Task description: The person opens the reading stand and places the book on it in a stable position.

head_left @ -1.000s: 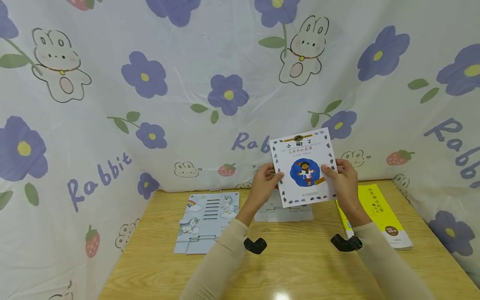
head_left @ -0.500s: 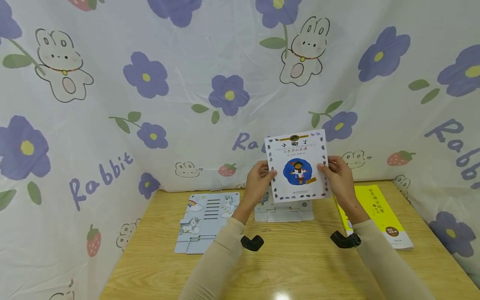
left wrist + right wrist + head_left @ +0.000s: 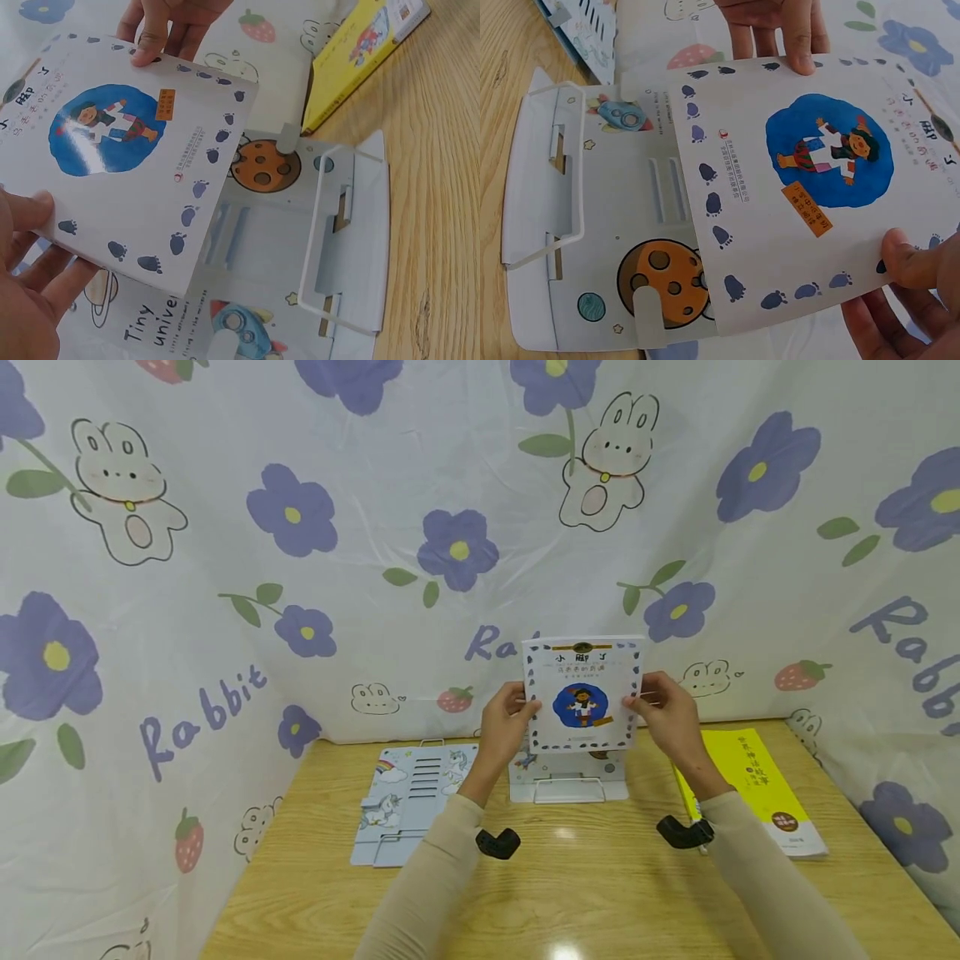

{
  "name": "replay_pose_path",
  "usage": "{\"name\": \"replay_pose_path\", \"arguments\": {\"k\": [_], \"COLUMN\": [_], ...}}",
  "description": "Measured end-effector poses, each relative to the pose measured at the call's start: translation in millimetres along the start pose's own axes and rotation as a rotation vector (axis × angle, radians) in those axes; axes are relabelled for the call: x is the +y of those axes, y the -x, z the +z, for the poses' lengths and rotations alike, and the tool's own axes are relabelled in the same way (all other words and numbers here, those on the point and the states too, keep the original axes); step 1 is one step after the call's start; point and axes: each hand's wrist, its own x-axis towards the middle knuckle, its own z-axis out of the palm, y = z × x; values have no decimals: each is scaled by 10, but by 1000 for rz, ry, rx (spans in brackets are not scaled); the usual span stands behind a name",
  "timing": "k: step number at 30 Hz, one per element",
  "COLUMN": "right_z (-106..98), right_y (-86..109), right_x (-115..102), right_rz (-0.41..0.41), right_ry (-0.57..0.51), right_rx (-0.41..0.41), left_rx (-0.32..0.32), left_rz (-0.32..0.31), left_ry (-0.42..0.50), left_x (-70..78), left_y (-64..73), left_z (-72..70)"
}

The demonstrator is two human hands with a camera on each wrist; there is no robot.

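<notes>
Both hands hold a white picture book (image 3: 581,731) upright by its sides, its cover showing a blue round picture and a border of footprints. My left hand (image 3: 504,722) pinches one side edge, thumb on the cover and fingers behind. On the opposite edge my right hand (image 3: 667,718) grips the same way. Just behind and below the book stands a white book stand (image 3: 568,768) with space drawings; in the left wrist view its wire page holder (image 3: 311,225) and bottom ledge (image 3: 367,247) stick out beneath the book. The book hides most of the stand's back plate.
A second, pale blue book stand (image 3: 416,802) with unicorns is on the wooden table (image 3: 570,893) at left. A yellow book (image 3: 765,793) lies at right, partly behind the right forearm. A patterned cloth (image 3: 375,585) hangs behind the table.
Both hands have carried the picture book left and slightly down, so it now overlaps the space-patterned stand. Its tilt has levelled out. The other stand and yellow book stay put.
</notes>
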Motion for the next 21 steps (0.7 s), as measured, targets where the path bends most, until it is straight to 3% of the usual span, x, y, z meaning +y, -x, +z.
{"name": "replay_pose_path", "arguments": {"k": [8,21], "right_z": [95,203], "right_y": [-10,-29], "right_x": [86,192], "right_rz": [8,-38], "right_ry": [60,63], "right_rx": [4,-22], "left_rx": [8,24], "left_rz": [18,5], "left_ry": [-5,7], "left_x": [-93,-261], "left_y": [-26,-19], "left_z": [-13,-59]}}
